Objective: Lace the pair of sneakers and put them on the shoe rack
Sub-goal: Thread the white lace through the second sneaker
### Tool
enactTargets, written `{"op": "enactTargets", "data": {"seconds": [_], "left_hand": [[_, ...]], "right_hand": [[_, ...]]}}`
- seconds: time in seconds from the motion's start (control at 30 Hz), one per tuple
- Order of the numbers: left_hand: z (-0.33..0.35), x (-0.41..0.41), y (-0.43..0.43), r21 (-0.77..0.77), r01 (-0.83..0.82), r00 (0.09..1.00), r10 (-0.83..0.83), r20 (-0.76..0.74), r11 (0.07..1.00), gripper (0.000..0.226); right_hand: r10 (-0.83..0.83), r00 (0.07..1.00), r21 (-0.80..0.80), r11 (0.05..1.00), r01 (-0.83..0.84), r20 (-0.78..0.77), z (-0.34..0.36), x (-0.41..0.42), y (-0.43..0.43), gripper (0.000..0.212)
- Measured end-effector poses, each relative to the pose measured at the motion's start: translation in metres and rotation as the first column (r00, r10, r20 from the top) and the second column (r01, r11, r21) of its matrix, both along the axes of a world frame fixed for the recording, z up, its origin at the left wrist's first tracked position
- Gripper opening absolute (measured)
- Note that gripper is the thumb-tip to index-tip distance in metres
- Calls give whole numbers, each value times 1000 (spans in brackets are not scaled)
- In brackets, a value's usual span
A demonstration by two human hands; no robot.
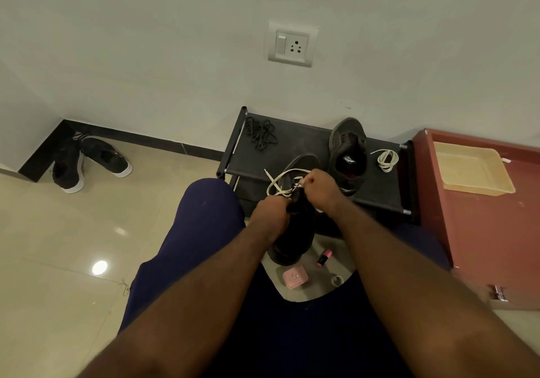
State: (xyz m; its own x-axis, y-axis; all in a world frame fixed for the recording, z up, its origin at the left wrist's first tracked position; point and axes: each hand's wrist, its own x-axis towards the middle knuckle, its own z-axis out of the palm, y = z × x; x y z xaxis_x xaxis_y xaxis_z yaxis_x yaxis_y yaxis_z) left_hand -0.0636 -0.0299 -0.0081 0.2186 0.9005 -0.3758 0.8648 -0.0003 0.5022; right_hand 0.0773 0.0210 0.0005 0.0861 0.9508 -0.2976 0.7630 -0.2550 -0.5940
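Sneaker [292, 231] between left hand [270, 212], right hand [320, 186]; lace [280, 177] apparently pinched.

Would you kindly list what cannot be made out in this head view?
Head view:
- Eyelets of the dark fabric sneaker: hidden behind the left hand and right hand.
- Lower shelves of the black shoe rack: covered by its top shelf.
- Label on the small pink square case: too small to read.
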Motion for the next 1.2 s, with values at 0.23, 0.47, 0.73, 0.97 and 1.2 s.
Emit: {"op": "enactTargets", "data": {"seconds": [0.23,0.47,0.73,0.97,1.2], "left_hand": [[0,-1,-1,31,-11,999,10,33,999,33],[-1,0,0,34,13,1000,-13,-8,999,31],[-3,2,2,-1,2,1000,-3,-13,1000,36],[-2,2,0,21,1,1000,-1,1,1000,30],[0,-1,0,50,-15,1000,13,24,999,35]], "right_hand": [[-519,364,-265,786,559,-773,21,8,-5,20],[-162,963,-22,987,161,-217,0,-1,-4,12],[323,838,-142,946,-290,439,18,-24,-6,25],[391,765,-239,920,-311,511,34,-38,1,35],[261,906,-160,963,-218,334,27,-6,7,27]]}}
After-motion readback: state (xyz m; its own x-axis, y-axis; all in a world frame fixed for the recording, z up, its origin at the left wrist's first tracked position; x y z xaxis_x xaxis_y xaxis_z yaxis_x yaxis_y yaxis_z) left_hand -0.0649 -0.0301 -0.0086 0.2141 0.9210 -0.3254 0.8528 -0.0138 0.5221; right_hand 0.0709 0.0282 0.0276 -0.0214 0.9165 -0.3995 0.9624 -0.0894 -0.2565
